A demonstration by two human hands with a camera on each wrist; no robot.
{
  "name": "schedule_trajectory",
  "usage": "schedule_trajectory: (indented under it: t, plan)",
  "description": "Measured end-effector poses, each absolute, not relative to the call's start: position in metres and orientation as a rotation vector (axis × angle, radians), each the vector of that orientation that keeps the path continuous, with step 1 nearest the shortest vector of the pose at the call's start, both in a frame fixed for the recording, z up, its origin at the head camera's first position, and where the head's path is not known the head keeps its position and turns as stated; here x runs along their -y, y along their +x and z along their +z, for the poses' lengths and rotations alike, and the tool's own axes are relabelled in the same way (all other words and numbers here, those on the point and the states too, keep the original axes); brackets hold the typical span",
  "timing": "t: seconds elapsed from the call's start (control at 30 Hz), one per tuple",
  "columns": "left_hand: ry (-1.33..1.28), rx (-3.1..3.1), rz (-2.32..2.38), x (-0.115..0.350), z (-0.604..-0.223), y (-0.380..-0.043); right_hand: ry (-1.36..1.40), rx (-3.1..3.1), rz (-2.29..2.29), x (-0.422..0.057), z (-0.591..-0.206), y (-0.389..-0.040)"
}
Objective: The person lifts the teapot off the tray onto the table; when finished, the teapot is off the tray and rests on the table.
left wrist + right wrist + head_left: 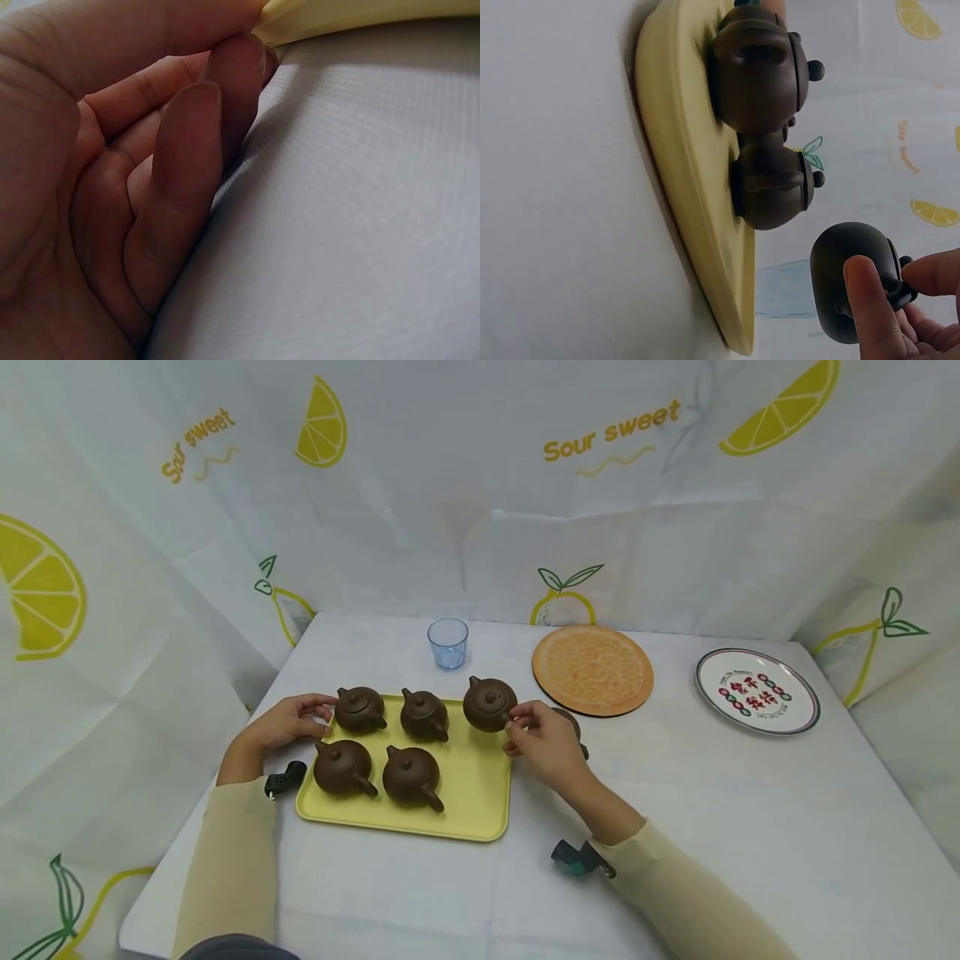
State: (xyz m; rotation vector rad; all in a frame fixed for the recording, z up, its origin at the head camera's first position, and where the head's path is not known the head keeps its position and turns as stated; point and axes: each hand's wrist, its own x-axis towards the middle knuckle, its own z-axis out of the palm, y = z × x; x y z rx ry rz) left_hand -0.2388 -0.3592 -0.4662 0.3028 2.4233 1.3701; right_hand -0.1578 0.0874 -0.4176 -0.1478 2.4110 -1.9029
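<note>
My right hand [550,747] pinches a small brown teapot [490,703] by its handle, above the far right corner of the yellow tray [472,810]. In the right wrist view this teapot [851,262] hangs clear of the tray, with my thumb and fingers round the handle. Several similar teapots stand on the tray in two rows, among them one at the near left [342,767] and one at the near middle [411,775]. At the tray's left edge, my left hand [288,724] holds the rim between thumb and fingers, close beside the far-left teapot [360,709].
Another brown teapot [567,724] stands right of the tray, partly hidden behind my right hand. Behind the tray are a clear blue glass [448,645] and a round pizza-patterned mat [592,670]. A white patterned plate [757,691] lies at the far right.
</note>
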Motion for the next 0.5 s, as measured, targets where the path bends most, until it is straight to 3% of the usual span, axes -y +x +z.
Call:
schedule_trajectory:
  t: [0.5]
  plan:
    - [0.266, -2.407, 1.415, 0.358, -0.465, -0.236, -0.195, -2.489, -1.941, -0.144, -0.383, -0.144]
